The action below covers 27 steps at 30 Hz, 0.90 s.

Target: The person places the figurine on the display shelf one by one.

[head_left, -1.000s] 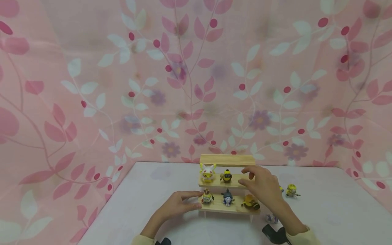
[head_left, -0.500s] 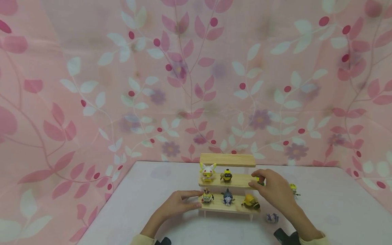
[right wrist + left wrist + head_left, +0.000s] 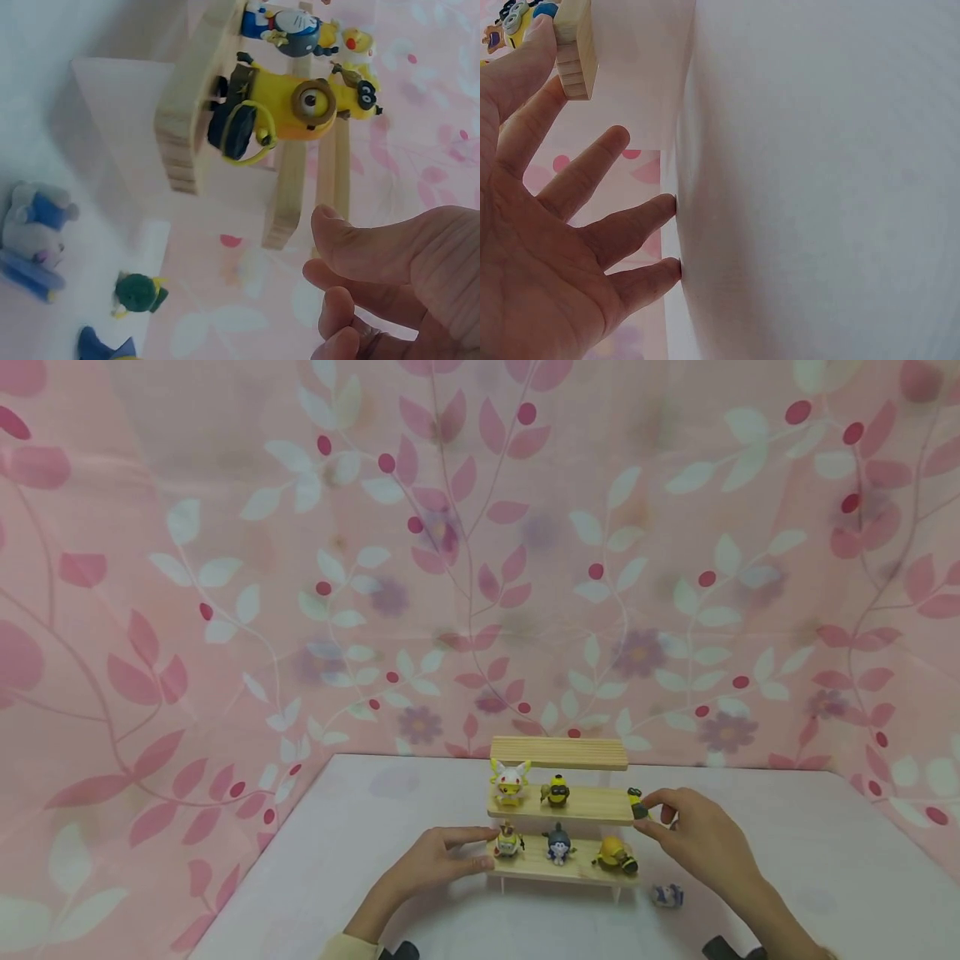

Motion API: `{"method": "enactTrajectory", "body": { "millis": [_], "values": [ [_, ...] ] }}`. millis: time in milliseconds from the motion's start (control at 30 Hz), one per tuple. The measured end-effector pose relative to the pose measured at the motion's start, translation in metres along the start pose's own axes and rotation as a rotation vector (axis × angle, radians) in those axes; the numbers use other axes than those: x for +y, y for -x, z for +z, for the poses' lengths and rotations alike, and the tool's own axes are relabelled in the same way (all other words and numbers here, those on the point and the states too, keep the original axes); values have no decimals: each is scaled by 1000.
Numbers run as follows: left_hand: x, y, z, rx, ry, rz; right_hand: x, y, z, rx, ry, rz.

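Observation:
A three-tier wooden display shelf (image 3: pixel 558 752) stands on the table with small figurines on its two lower boards. My left hand (image 3: pixel 442 860) pinches the left end of the bottom board between thumb and index finger, beside a crowned yellow figurine (image 3: pixel 507 842); its other fingers are spread. Just right of the middle board, my right hand (image 3: pixel 705 839) has loosely bent fingers, and the right wrist view shows nothing between them. In the head view its fingertips overlap or adjoin a yellow and dark green figurine (image 3: pixel 635 802). A one-eyed minion figurine (image 3: pixel 289 105) stands at the bottom board's right end.
On the middle board are a white-eared figurine (image 3: pixel 509 782) and a goggled minion (image 3: pixel 557 792). A dark-hooded figurine (image 3: pixel 558 845) occupies the bottom board's middle. A grey-blue figurine (image 3: pixel 667 895) lies on the table at right, with green (image 3: pixel 139 291) and blue (image 3: pixel 105 346) ones farther off.
My right hand has moved right, away from the middle board and past its right end. The yellow and dark green figurine there has come into view. My left hand has stayed put.

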State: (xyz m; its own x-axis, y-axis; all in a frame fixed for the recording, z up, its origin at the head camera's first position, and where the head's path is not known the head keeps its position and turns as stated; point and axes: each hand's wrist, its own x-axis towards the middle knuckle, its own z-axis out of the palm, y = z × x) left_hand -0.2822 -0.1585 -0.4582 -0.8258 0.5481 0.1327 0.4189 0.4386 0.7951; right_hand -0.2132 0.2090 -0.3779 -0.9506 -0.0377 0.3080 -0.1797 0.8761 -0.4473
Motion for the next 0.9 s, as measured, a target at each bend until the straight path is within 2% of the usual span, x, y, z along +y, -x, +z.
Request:
{"method": "enactTrajectory", "body": {
  "millis": [433, 667, 900],
  "values": [
    [-2, -1, 1, 6, -3, 11, 19, 3, 0, -142, 20, 73],
    [0, 0, 1, 4, -8, 2, 33, 11, 4, -186, 60, 84],
    [1, 0, 1, 4, -8, -5, 42, 14, 9, -248, 100, 152]
  ]
}}
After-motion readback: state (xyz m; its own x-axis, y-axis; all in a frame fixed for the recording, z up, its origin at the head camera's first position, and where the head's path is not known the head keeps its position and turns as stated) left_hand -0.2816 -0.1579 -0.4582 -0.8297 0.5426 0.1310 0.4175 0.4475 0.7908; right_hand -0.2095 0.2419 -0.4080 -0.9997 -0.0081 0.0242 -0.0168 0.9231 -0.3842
